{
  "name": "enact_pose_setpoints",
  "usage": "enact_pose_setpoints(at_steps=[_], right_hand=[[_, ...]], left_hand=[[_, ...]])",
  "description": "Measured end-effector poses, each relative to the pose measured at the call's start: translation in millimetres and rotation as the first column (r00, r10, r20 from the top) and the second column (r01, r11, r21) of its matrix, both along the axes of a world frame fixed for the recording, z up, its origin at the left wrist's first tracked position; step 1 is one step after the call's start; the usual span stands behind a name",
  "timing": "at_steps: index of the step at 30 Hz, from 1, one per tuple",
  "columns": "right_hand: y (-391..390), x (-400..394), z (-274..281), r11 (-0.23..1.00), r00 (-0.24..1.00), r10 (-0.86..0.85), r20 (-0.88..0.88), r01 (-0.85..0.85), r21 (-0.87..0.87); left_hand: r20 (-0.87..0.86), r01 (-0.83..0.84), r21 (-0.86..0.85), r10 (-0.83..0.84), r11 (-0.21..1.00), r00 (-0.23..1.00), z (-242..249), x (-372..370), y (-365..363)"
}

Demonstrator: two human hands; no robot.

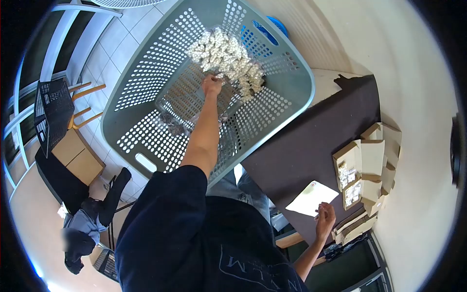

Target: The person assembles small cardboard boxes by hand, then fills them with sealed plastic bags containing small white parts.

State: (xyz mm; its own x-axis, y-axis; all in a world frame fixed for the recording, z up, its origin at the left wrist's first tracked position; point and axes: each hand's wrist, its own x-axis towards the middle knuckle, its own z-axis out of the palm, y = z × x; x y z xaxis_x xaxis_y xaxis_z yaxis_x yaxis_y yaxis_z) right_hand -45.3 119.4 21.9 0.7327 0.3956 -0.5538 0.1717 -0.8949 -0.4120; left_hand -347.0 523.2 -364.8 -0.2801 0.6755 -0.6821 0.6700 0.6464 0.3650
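Note:
My left hand [212,85] reaches deep into a large grey-green perforated laundry basket [160,63]. Its fingers are closed on a small clear packet with white contents [220,76], beside a heap of similar white packets [224,51] along the basket's far side. Dark bundles in clear plastic [172,124] lie nearer on the basket floor. Over the brown table, my right hand [326,217] has its fingers curled together at the edge of a white sheet [310,197]. Whatever those fingertips grip is too small to make out.
Open cardboard boxes [372,158] stand on the brown table [311,131] by the wall, with white packets in two of them. Behind the basket is a blue object [278,25]. At left are a black crate [51,109], a carton [78,155] and another person [90,219].

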Motion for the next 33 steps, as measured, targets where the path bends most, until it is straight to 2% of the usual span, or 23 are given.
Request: enact_pose_setpoints(at_steps=[1, 2, 3, 4, 5, 6, 7, 9, 10, 11, 12, 13, 16, 19, 20, 21, 23, 24, 25, 28, 29, 31, 33], right_hand=[[3.9, -3.4, 1.8, 1.000, 1.000, -0.003, -0.007, 0.003, -0.013], [2.9, -1.9, 0.3, 1.000, 1.000, 0.019, -0.019, -0.019, -0.004], [11.7, -4.6, 2.8, 1.000, 1.000, 0.014, -0.019, -0.014, 0.009], [22.9, -7.0, 4.0, 0.998, 0.999, 0.049, -0.018, -0.049, 0.026], [35.4, -9.4, 6.3, 0.996, 0.996, 0.084, -0.014, -0.083, 0.042], [46.0, -11.0, 7.5, 0.991, 0.994, 0.109, -0.020, -0.107, 0.083], [58.8, -15.3, 8.8, 0.981, 0.991, 0.133, -0.019, -0.129, 0.142], [85.8, -22.2, 11.1, 0.951, 0.979, 0.195, -0.066, -0.172, 0.257], [96.3, -25.2, 6.0, 0.915, 0.966, 0.245, -0.080, -0.203, 0.348], [106.3, -28.2, 2.8, 0.871, 0.950, 0.298, -0.088, -0.233, 0.433], [120.4, -35.2, 7.2, 0.871, 0.941, 0.258, -0.219, -0.128, 0.475], [138.3, -44.9, 13.9, 0.862, 0.911, 0.224, -0.346, -0.020, 0.507], [173.3, -75.8, 38.7, 0.748, 0.765, 0.295, -0.572, 0.188, 0.637], [176.7, -91.2, 54.6, 0.660, 0.601, 0.411, -0.686, 0.323, 0.679], [171.7, -93.9, 60.8, 0.645, 0.539, 0.388, -0.748, 0.421, 0.638], [164.0, -92.1, 63.2, 0.640, 0.541, 0.391, -0.745, 0.421, 0.642], [145.4, -88.1, 67.4, 0.538, 0.597, 0.437, -0.673, 0.426, 0.727], [136.5, -85.7, 75.3, 0.524, 0.637, 0.417, -0.649, 0.415, 0.744], [127.1, -81.9, 78.9, 0.516, 0.638, 0.421, -0.645, 0.417, 0.749], [98.1, -71.7, 84.0, 0.466, 0.746, 0.470, -0.471, 0.243, 0.850], [88.9, -70.6, 86.5, 0.463, 0.746, 0.471, -0.471, 0.246, 0.852], [75.8, -65.6, 93.3, 0.471, 0.737, 0.521, -0.431, 0.172, 0.865], [66.3, -60.3, 94.3, 0.455, 0.754, 0.517, -0.406, 0.160, 0.876]], left_hand=[[0.001, 0.006, 0.003, -0.006, 1.000, 1.000, -11.4, -7.7, -8.1], [0.147, -0.087, 0.014, 0.084, 0.996, 0.986, -35.7, -17.6, -16.7], [0.288, -0.178, 0.011, 0.168, 0.984, 0.943, -26.9, -20.0, -16.7], [0.292, -0.171, 0.028, 0.156, 0.985, 0.944, -17.0, -20.8, -17.4], [0.516, -0.314, -0.067, 0.302, 0.947, 0.801, 33.0, -15.1, -24.1], [0.689, -0.417, -0.196, 0.427, 0.888, 0.586, 75.9, -13.0, -33.5], [0.699, -0.411, -0.179, 0.410, 0.894, 0.586, 111.6, -11.8, -37.5], [0.871, -0.384, -0.274, 0.397, 0.882, 0.290, 172.1, -11.9, -48.5], [0.881, -0.382, -0.252, 0.375, 0.889, 0.290, 203.4, -10.1, -52.6], [0.925, -0.348, -0.234, 0.318, 0.908, 0.208, 234.3, -6.0, -59.6], [0.958, -0.315, -0.212, 0.261, 0.925, 0.122, 264.0, -0.8, -68.8], [0.965, -0.314, -0.186, 0.233, 0.931, 0.119, 293.9, 6.1, -76.9], [0.996, -0.341, -0.094, 0.089, 0.935, -0.029, 363.3, 26.5, -121.1], [0.998, -0.360, -0.021, -0.001, 0.933, -0.060, 403.2, 49.0, -165.9], [0.998, -0.351, 0.011, -0.032, 0.936, -0.054, 411.5, 55.2, -179.8], [0.998, -0.349, 0.015, -0.038, 0.937, -0.056, 418.6, 59.4, -192.7], [0.997, -0.343, 0.066, -0.075, 0.937, -0.014, 430.0, 64.6, -219.5], [0.982, -0.320, 0.188, -0.174, 0.929, 0.070, 433.5, 65.1, -229.9], [0.981, -0.317, 0.196, -0.184, 0.928, 0.070, 437.1, 65.6, -236.4], [0.839, -0.270, 0.508, -0.399, 0.818, 0.370, 465.5, 74.3, -256.6], [0.837, -0.268, 0.511, -0.403, 0.817, 0.371, 465.2, 74.7, -259.3], [0.785, -0.060, 0.574, -0.528, 0.817, 0.325, 467.4, 76.8, -258.2], [0.826, -0.065, 0.512, -0.471, 0.856, 0.309, 474.4, 81.1, -265.3]])
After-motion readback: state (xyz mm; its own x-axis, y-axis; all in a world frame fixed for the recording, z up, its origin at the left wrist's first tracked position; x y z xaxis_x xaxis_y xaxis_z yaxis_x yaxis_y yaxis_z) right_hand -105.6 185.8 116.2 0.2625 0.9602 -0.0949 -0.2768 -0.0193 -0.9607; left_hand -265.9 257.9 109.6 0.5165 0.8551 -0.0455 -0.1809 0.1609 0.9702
